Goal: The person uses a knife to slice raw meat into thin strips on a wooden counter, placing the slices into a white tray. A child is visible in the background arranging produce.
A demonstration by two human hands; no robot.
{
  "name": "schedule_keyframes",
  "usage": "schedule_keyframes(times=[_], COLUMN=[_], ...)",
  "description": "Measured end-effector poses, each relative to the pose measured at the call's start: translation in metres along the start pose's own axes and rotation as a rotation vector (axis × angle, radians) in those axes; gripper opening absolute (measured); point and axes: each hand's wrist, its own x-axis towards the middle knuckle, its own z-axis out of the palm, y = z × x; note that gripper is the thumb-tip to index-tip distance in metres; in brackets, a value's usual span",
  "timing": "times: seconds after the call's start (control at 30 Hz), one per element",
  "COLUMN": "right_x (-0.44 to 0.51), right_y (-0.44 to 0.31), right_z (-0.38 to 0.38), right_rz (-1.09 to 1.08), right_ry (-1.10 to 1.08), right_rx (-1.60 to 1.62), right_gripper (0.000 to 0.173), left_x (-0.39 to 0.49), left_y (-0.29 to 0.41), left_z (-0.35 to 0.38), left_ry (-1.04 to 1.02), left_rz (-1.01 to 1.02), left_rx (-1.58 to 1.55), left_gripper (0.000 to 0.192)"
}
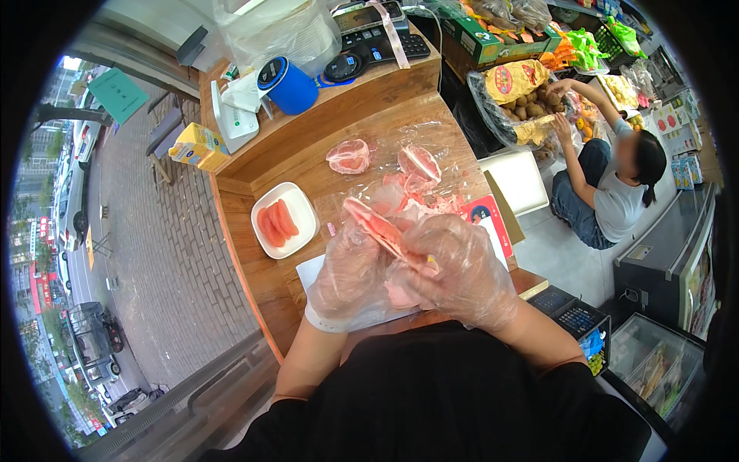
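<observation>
Both hands wear clear plastic gloves and meet over the wooden counter. Between them is a piece of pink pomelo [375,225], its membrane partly spread. My left hand [349,268] grips its left side, while my right hand [459,268] pinches the lower right end. Peeled pomelo segments [277,222] lie in a white square tray [309,205] to the left. Beyond the hands, one unpeeled pomelo chunk [348,156] and another pomelo chunk [420,164] rest on clear film. Torn pink membrane scraps [441,203] are heaped just past my right hand.
A raised wooden ledge [346,107] carries a blue canister [288,86], a yellow carton [199,147] and a keypad device [375,46]. Under the hands lies white paper [312,274], with a red card [493,216] at right. Another person [612,179] crouches beside a crate of brown fruit [528,107].
</observation>
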Motion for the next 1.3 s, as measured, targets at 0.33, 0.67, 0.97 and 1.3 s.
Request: schedule_keyframes(times=[0.33, 0.67, 0.97, 1.3], right_x=[0.001, -0.006, -0.007, -0.004], right_y=[-0.007, -0.01, -0.005, 0.003], right_z=[-0.009, 0.004, 0.014, 0.024], right_rz=[0.629, 0.579, 0.51, 0.388], right_ry=[-0.241, -0.168, -0.061, 0.074], right_rx=[0.726, 0.435, 0.418, 0.021], right_gripper=[0.021, 0.027, 0.029, 0.026], left_x=[-0.006, -0.004, 0.0, 0.001], left_y=[0.003, 0.003, -0.007, -0.017], left_z=[-0.003, 0.018, 0.029, 0.025], left_ry=[0.002, 0.128, 0.163, 0.089], left_rz=[-0.026, 0.04, 0.059, 0.083], left_rx=[0.279, 0.527, 0.364, 0.321], left_gripper=[0.053, 0.053, 0.053, 0.05])
